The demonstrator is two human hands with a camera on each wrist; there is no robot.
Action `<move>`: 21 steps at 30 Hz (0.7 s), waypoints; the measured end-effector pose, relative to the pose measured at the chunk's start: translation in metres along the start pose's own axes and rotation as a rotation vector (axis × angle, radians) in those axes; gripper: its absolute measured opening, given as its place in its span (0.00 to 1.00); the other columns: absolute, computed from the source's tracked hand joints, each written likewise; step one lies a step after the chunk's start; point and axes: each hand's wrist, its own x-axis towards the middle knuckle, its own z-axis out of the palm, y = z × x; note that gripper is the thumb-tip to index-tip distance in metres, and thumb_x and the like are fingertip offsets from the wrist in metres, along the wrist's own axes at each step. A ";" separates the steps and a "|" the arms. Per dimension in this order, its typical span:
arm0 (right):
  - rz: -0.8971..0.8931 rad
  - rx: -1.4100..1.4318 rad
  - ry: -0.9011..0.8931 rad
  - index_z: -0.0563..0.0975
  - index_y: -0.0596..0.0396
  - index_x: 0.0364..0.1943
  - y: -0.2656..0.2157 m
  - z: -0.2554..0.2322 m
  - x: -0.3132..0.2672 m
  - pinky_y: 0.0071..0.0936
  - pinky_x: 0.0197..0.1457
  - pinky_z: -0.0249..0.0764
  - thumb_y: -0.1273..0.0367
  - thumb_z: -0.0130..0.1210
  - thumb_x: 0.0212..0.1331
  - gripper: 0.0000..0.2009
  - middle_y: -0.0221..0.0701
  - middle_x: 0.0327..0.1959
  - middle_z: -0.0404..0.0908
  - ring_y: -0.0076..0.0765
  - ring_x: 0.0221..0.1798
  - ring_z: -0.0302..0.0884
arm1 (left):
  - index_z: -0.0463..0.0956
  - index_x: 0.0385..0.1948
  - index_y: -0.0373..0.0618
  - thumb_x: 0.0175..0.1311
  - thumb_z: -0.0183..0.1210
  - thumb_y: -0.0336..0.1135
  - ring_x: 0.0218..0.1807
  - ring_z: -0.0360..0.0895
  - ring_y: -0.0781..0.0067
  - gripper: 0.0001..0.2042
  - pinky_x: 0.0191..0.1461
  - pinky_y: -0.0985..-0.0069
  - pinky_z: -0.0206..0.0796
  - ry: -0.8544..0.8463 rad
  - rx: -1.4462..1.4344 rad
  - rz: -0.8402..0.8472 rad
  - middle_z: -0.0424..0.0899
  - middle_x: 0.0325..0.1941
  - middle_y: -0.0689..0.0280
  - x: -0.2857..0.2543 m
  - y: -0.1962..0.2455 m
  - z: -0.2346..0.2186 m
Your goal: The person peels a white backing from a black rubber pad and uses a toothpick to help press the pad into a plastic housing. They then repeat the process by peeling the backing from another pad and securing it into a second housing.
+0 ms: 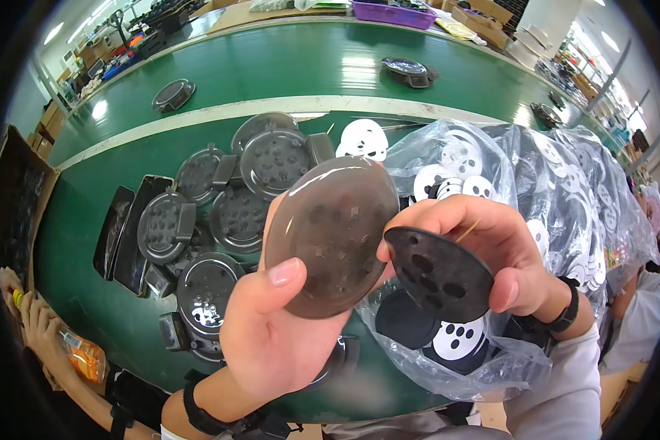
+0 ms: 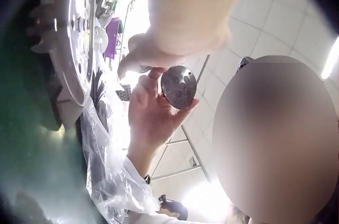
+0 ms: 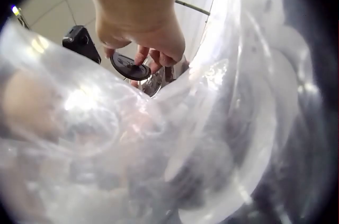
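My left hand (image 1: 268, 341) grips a translucent smoky-brown round plastic cover (image 1: 334, 242), thumb on its near face. Close by on the right, my right hand (image 1: 484, 224) holds a thin black disc (image 1: 466, 268) with several oval holes by its edge. A thin yellowish stick (image 1: 468, 230) shows behind that disc, by the right fingers. The disc (image 2: 179, 87) appears in the left wrist view too, and in the right wrist view the disc (image 3: 127, 67) hangs beneath the hand. Below it, black and white perforated discs (image 1: 458, 343) lie in a clear plastic bag (image 1: 502, 367).
Several dark round plastic housings (image 1: 275, 163) with side tabs lie on the green table left of my hands. More white perforated discs (image 1: 365, 139) are behind. Parts sit on a green conveyor (image 1: 271, 62). A cardboard box (image 1: 22, 198) and another person's hands (image 1: 40, 326) are far left.
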 end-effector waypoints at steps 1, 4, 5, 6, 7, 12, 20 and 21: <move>0.066 -0.070 0.013 0.69 0.66 0.47 -0.003 0.000 0.000 0.35 0.55 0.66 0.45 0.60 0.45 0.36 0.50 0.47 0.70 0.42 0.51 0.70 | 0.52 0.61 0.40 0.56 0.43 0.49 0.64 0.57 0.57 0.32 0.62 0.58 0.52 -0.060 -0.031 -0.020 0.53 0.65 0.51 0.001 -0.001 -0.002; -0.008 -0.085 0.005 0.69 0.66 0.47 -0.002 -0.002 0.001 0.35 0.54 0.69 0.46 0.62 0.43 0.37 0.53 0.47 0.69 0.43 0.51 0.70 | 0.50 0.63 0.42 0.56 0.41 0.52 0.64 0.57 0.55 0.34 0.60 0.55 0.56 -0.145 -0.054 -0.039 0.49 0.67 0.50 0.006 0.004 -0.007; -0.008 -0.084 0.004 0.69 0.66 0.47 -0.002 -0.003 0.001 0.35 0.54 0.69 0.46 0.62 0.43 0.37 0.53 0.47 0.69 0.43 0.51 0.70 | 0.48 0.63 0.41 0.56 0.42 0.49 0.63 0.60 0.55 0.33 0.60 0.56 0.58 -0.174 -0.047 -0.038 0.52 0.66 0.50 0.007 0.005 -0.008; -0.018 -0.080 -0.009 0.68 0.66 0.47 -0.003 -0.005 0.001 0.35 0.54 0.69 0.46 0.63 0.42 0.37 0.53 0.47 0.68 0.44 0.51 0.70 | 0.48 0.63 0.41 0.56 0.42 0.49 0.63 0.60 0.55 0.33 0.60 0.56 0.58 -0.173 -0.045 -0.038 0.52 0.66 0.50 0.008 0.002 -0.006; -0.029 -0.076 -0.022 0.68 0.65 0.47 -0.003 -0.005 0.000 0.35 0.53 0.70 0.46 0.64 0.41 0.38 0.54 0.47 0.68 0.45 0.51 0.70 | 0.49 0.63 0.43 0.56 0.39 0.54 0.64 0.57 0.54 0.34 0.61 0.57 0.57 -0.118 -0.051 -0.008 0.51 0.66 0.47 0.009 -0.002 -0.001; 0.001 0.062 0.034 0.67 0.63 0.46 -0.004 0.000 0.000 0.35 0.54 0.70 0.45 0.63 0.41 0.37 0.52 0.46 0.68 0.43 0.50 0.71 | 0.51 0.63 0.43 0.55 0.37 0.59 0.66 0.55 0.52 0.37 0.64 0.59 0.53 -0.216 -0.108 0.061 0.54 0.65 0.45 0.010 -0.001 -0.007; 0.033 -0.029 0.073 0.66 0.64 0.46 -0.008 -0.002 0.001 0.37 0.54 0.70 0.41 0.61 0.39 0.41 0.50 0.47 0.69 0.40 0.49 0.71 | 0.50 0.62 0.39 0.44 0.49 0.55 0.63 0.60 0.51 0.42 0.58 0.59 0.63 -0.109 0.240 -0.050 0.54 0.64 0.43 0.009 0.009 -0.004; 0.012 -0.007 0.097 0.66 0.65 0.46 -0.007 0.001 0.001 0.38 0.54 0.69 0.41 0.61 0.39 0.41 0.51 0.47 0.69 0.41 0.49 0.71 | 0.50 0.62 0.39 0.44 0.49 0.55 0.63 0.60 0.51 0.42 0.58 0.59 0.63 -0.110 0.239 -0.050 0.54 0.64 0.43 0.010 0.008 -0.004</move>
